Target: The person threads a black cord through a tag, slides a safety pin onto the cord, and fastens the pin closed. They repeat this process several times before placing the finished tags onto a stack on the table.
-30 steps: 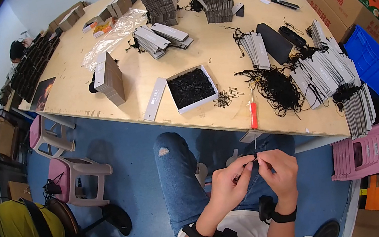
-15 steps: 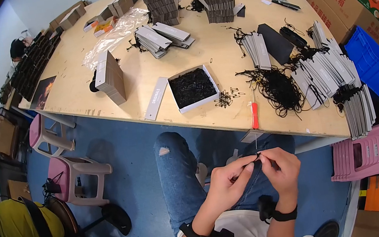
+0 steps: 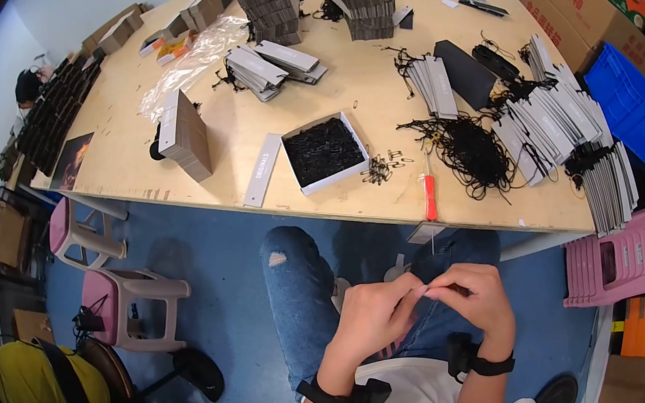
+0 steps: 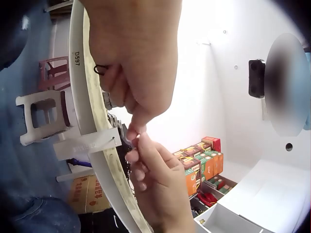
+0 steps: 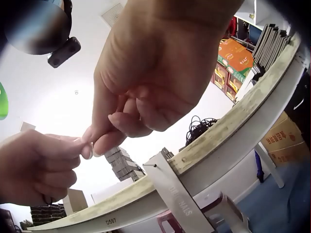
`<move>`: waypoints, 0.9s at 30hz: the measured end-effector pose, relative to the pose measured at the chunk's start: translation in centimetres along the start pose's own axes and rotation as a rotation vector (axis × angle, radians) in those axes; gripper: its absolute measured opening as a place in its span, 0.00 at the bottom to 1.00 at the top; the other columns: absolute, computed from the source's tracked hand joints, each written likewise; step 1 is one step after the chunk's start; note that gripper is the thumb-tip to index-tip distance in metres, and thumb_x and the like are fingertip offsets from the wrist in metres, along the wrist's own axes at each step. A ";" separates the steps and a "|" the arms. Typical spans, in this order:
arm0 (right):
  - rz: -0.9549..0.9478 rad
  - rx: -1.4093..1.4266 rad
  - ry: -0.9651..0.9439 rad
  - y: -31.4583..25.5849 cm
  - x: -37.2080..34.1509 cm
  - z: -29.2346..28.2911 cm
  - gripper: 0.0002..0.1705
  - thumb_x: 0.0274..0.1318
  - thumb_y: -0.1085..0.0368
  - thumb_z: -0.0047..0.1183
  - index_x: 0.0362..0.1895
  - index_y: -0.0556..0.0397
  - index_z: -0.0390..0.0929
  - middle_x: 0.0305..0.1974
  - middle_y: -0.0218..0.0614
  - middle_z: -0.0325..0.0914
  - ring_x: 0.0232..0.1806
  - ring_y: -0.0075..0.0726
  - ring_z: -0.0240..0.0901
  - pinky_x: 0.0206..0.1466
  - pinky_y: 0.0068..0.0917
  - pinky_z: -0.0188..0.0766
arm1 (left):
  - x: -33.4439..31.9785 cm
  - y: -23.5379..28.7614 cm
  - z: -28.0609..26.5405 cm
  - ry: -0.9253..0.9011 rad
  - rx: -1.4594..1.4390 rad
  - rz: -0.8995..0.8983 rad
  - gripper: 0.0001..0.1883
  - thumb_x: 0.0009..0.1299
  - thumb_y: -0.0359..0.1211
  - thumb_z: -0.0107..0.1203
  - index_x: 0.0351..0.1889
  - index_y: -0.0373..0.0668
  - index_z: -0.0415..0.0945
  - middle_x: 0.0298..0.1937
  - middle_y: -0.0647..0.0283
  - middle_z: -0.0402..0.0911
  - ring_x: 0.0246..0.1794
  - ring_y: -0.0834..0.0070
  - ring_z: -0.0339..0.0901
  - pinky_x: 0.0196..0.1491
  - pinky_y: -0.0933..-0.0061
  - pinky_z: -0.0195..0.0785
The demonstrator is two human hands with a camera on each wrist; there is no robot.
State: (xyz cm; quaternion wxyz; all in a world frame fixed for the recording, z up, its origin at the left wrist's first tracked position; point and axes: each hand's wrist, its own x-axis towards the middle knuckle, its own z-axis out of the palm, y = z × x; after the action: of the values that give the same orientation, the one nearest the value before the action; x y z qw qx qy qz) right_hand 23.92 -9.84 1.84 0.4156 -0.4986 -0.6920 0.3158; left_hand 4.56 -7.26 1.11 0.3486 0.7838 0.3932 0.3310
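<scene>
In the head view my left hand and right hand meet at their fingertips above the lap. A small loop of black cord sticks out from the curled fingers of my left hand in the left wrist view. My right thumb and forefinger are pinched together against the left fingertips; the cord between them is mostly hidden. Beyond the hands, a grey tag with a hole hangs at the table edge on a thin metal pin. A red-handled tool lies on the table near it.
On the table are a white box of black pieces, a tangle of black cords, stacked grey tags and fanned tags. A blue crate is at the right; stools stand left.
Both hands have moved slightly left and towards the body, away from the hanging tag. The dark cord seen between the fingertips before no longer shows there in the head view.
</scene>
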 end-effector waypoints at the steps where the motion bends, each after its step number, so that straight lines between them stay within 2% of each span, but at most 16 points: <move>1: 0.035 -0.020 -0.032 -0.3 -0.2 -0.2 0.07 0.46 0.71 0.66 0.31 0.56 0.82 0.24 0.35 0.78 0.22 0.29 0.72 0.24 0.23 0.66 | 0.1 -0.3 -0.3 -0.001 -0.001 0.001 0.02 0.67 0.30 0.58 0.34 0.43 0.80 0.18 0.60 0.75 0.15 0.68 0.72 0.21 0.75 0.61; 3: 0.072 -0.040 -0.062 -0.9 -0.4 -0.5 0.06 0.45 0.71 0.66 0.29 0.56 0.82 0.22 0.35 0.76 0.21 0.29 0.72 0.24 0.23 0.65 | 0.0 -1.0 -0.8 -0.063 -0.161 0.091 0.02 0.66 0.30 0.59 0.33 0.42 0.80 0.18 0.60 0.74 0.15 0.67 0.72 0.21 0.73 0.61; 6: 0.030 -0.052 -0.093 -1.7 -0.6 -0.9 0.06 0.44 0.71 0.66 0.28 0.55 0.81 0.21 0.34 0.75 0.20 0.30 0.71 0.24 0.24 0.66 | -0.2 -1.9 -1.1 -0.090 -0.232 0.165 0.02 0.65 0.29 0.60 0.31 0.42 0.81 0.17 0.59 0.74 0.15 0.67 0.72 0.21 0.73 0.61; 8: -0.025 -0.034 -0.102 -2.4 -0.5 -0.9 0.06 0.42 0.72 0.65 0.27 0.55 0.81 0.21 0.34 0.74 0.20 0.32 0.71 0.24 0.25 0.66 | -0.3 -1.8 -1.4 -0.105 -0.256 0.168 0.02 0.64 0.29 0.60 0.31 0.41 0.82 0.18 0.59 0.75 0.16 0.67 0.72 0.20 0.73 0.61; 16: -0.030 -0.049 -0.167 -3.5 -1.4 -1.8 0.05 0.40 0.73 0.62 0.27 0.56 0.81 0.22 0.35 0.76 0.21 0.34 0.72 0.24 0.26 0.67 | -0.5 -1.0 -2.2 -0.167 -0.390 0.191 0.03 0.64 0.28 0.60 0.30 0.40 0.83 0.20 0.60 0.79 0.17 0.66 0.75 0.22 0.72 0.64; 18: -0.007 -0.052 -0.182 -3.3 -1.5 -2.1 0.05 0.42 0.72 0.63 0.28 0.56 0.81 0.23 0.35 0.77 0.21 0.34 0.72 0.24 0.25 0.67 | -0.1 -1.7 -1.3 -0.191 -0.368 0.190 0.06 0.70 0.30 0.54 0.36 0.40 0.81 0.24 0.59 0.80 0.23 0.64 0.78 0.28 0.71 0.70; 19: 0.043 -0.083 -0.087 -2.8 -1.6 -2.0 0.05 0.43 0.74 0.62 0.28 0.58 0.82 0.23 0.35 0.78 0.20 0.29 0.73 0.24 0.22 0.67 | 0.1 -1.9 -0.8 -0.190 -0.366 0.196 0.06 0.70 0.30 0.54 0.36 0.40 0.81 0.24 0.59 0.80 0.23 0.64 0.78 0.28 0.71 0.70; 20: 0.092 -0.115 0.009 -2.2 -1.6 -2.0 0.04 0.44 0.75 0.62 0.29 0.60 0.82 0.23 0.34 0.79 0.20 0.24 0.73 0.23 0.19 0.67 | 0.4 -2.0 -0.3 -0.172 -0.353 0.089 0.07 0.71 0.30 0.52 0.38 0.39 0.80 0.28 0.58 0.80 0.26 0.66 0.78 0.31 0.72 0.70; 21: 0.090 -0.119 0.011 -1.5 -1.7 -2.1 0.04 0.44 0.75 0.62 0.29 0.60 0.82 0.23 0.34 0.79 0.20 0.24 0.73 0.23 0.19 0.67 | 0.5 -2.1 0.1 -0.153 -0.341 -0.020 0.08 0.73 0.30 0.51 0.40 0.37 0.79 0.31 0.56 0.80 0.29 0.68 0.78 0.34 0.72 0.70; 22: 0.179 -0.140 0.131 -0.9 -1.8 -2.2 0.04 0.47 0.74 0.62 0.31 0.60 0.82 0.25 0.36 0.80 0.21 0.26 0.74 0.25 0.20 0.68 | 0.7 -2.2 0.1 -0.148 -0.247 -0.045 0.09 0.75 0.29 0.46 0.46 0.37 0.77 0.33 0.56 0.79 0.32 0.69 0.78 0.37 0.73 0.70; 23: 0.268 -0.160 0.251 -0.5 -1.8 -2.3 0.05 0.50 0.74 0.61 0.33 0.60 0.82 0.27 0.39 0.80 0.23 0.27 0.74 0.26 0.21 0.69 | 0.9 -2.2 0.4 -0.147 -0.248 -0.041 0.09 0.75 0.29 0.46 0.46 0.37 0.77 0.33 0.56 0.79 0.32 0.69 0.78 0.37 0.73 0.70; 25: 0.307 -0.161 0.315 0.2 -1.9 -2.9 0.04 0.51 0.74 0.60 0.33 0.62 0.81 0.27 0.38 0.80 0.24 0.25 0.75 0.28 0.19 0.69 | 1.2 -2.4 1.2 0.071 -0.157 -0.046 0.10 0.75 0.27 0.44 0.46 0.37 0.77 0.31 0.57 0.78 0.30 0.68 0.77 0.38 0.71 0.71; 27: 0.344 -0.164 0.417 1.3 -2.1 -3.4 0.04 0.52 0.75 0.60 0.33 0.62 0.80 0.27 0.37 0.80 0.25 0.24 0.75 0.28 0.19 0.69 | 1.4 -2.4 1.2 0.053 -0.123 -0.041 0.11 0.75 0.26 0.44 0.50 0.39 0.75 0.32 0.57 0.80 0.33 0.68 0.79 0.39 0.72 0.72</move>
State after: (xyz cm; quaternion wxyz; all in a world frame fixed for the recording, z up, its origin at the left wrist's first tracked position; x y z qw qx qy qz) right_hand 27.81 -11.39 1.74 0.4479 -0.6948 -0.5200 0.2152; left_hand 5.23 -5.30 -1.13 0.3925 0.7435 0.3973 0.3679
